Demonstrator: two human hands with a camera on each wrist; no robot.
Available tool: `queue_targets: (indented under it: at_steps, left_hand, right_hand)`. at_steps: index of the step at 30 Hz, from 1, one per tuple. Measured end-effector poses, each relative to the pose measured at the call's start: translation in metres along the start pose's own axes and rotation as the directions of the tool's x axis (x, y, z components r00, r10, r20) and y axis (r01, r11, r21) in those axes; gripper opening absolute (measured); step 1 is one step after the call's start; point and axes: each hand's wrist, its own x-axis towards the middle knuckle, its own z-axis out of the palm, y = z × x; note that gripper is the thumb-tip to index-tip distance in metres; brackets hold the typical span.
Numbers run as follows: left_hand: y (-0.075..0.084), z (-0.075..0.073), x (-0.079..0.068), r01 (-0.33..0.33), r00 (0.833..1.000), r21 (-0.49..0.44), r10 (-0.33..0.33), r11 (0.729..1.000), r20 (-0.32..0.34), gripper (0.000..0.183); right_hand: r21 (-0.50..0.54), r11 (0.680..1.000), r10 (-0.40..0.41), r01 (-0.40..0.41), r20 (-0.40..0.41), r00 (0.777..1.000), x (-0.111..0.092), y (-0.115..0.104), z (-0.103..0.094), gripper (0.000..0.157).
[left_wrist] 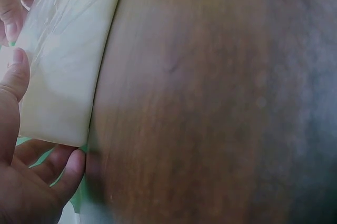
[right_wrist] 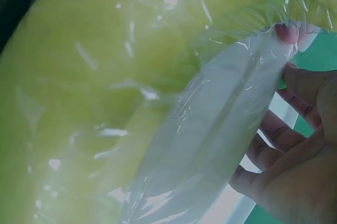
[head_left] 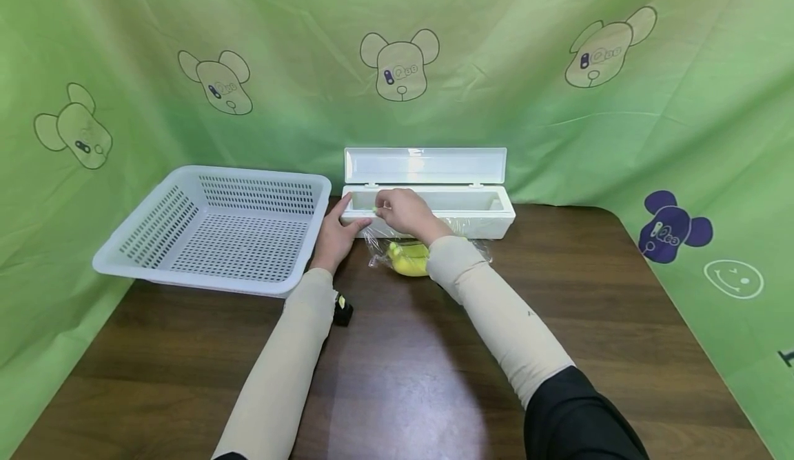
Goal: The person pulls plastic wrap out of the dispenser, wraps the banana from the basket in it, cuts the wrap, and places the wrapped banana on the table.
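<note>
A white cling film dispenser (head_left: 428, 225) stands on the table with its clear lid (head_left: 424, 165) raised. My left hand (head_left: 333, 239) grips its left end, the thumb on the front and the fingers round the end. My right hand (head_left: 403, 210) pinches a small green slide cutter (head_left: 375, 210) at the dispenser's front edge, close to my left thumb. In the right wrist view the cutter (right_wrist: 283, 80) is mostly hidden by the fingers. Bananas (head_left: 409, 258) lie in front, under my right wrist, covered by clear film (head_left: 377, 247) that runs up the dispenser's front.
A white perforated plastic basket (head_left: 242, 281) stands left of my left hand on the brown wooden table (head_left: 384, 377). Behind the dispenser hangs a green curtain (head_left: 298, 122) with printed bear heads. A black device (head_left: 342, 310) is strapped at my left wrist.
</note>
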Motion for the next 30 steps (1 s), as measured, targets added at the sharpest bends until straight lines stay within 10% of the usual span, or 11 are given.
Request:
queue_targets:
  at_steps: [30]
  left_hand:
    - [0.002,0.000,-0.003,0.034,0.999,0.010,-0.034,0.999,0.004,0.077]
  right_hand:
    - [0.011,0.999,0.053,-0.052,-0.028,0.998,-0.028,0.031,-0.016,0.017]
